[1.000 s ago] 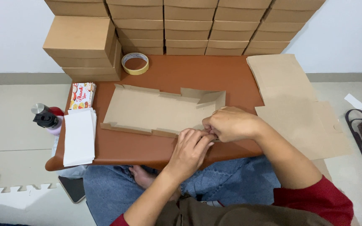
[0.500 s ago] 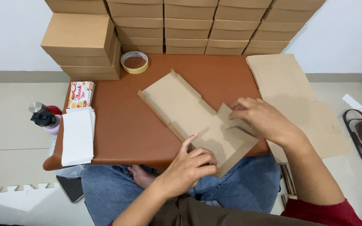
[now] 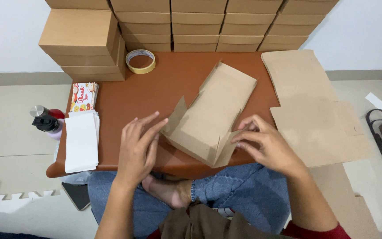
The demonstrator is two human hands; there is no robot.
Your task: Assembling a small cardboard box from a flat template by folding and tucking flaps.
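The cardboard box blank (image 3: 211, 117) lies on the brown low table (image 3: 155, 84), partly folded, with side flaps raised. Its long axis runs diagonally, from the near edge of the table, between the two hands, up and away toward the far right.

The left hand (image 3: 139, 148) rests flat on the table just left of the blank. Its fingers (image 3: 149, 121) are spread apart and extended, clamped on nothing; the fingertips point toward the raised corner flap and sit just beside it, and contact cannot be confirmed.

The right hand (image 3: 268, 148) is at the near right corner of the blank. Its fingers (image 3: 246, 132) are curled together and touch the small end flap there. This hand is the one engaged with the blank.

Beyond the fingers of the right hand, flat cardboard sheets (image 3: 310, 110) overhang the right side of the table. Beyond the fingers of the left hand lies a tape roll (image 3: 140, 61), with stacked brown boxes (image 3: 85, 42) behind it along the white wall. Left of the left hand lies a stack of white paper (image 3: 81, 140); a printed card pack (image 3: 84, 96) sits just beyond it, and a bottle (image 3: 45, 121) stands on the floor just off the table's left edge
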